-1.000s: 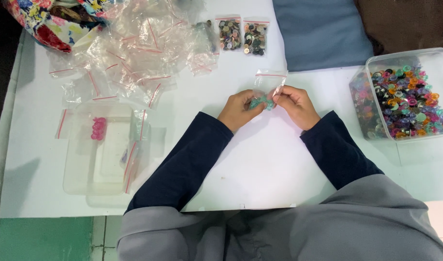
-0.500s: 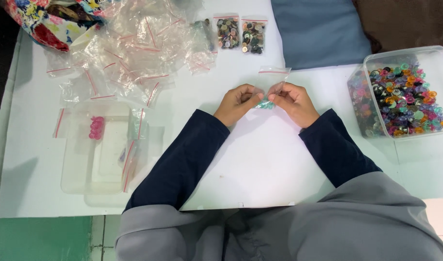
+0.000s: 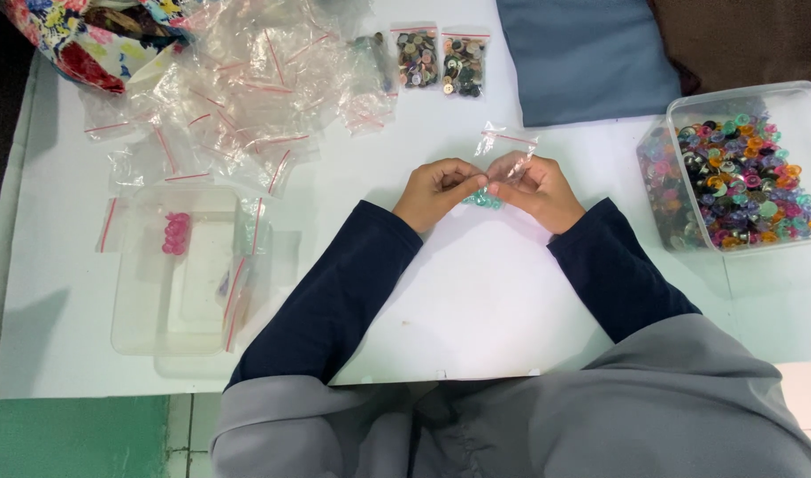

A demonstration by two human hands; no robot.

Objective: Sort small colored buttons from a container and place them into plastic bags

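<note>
The small clear zip bag with a red seal strip sits at the centre of the frame, pinched between both hands just above the white bench. A few teal buttons show at its lower end, between the fingertips. The left hand has its grip clenched on the bag's lower left edge, and the right hand pinches the other side, so the bag hangs upright with its open mouth pointing toward the top of the frame; held this way, I judge, the buttons settle at the bottom and cannot spill.

At the right of the frame a clear tub of mixed coloured buttons stands within reach of the right hand. At the upper left lies a loose heap of empty zip bags, and at the left a shallow clear tray holds a bag of pink buttons. Two filled bags of dark buttons lie at the top centre.

Compared with a second ago, the hands sit in much the same spot, but the bag's top now stands clear above the knuckles, where earlier it lay flatter and further to the side.
</note>
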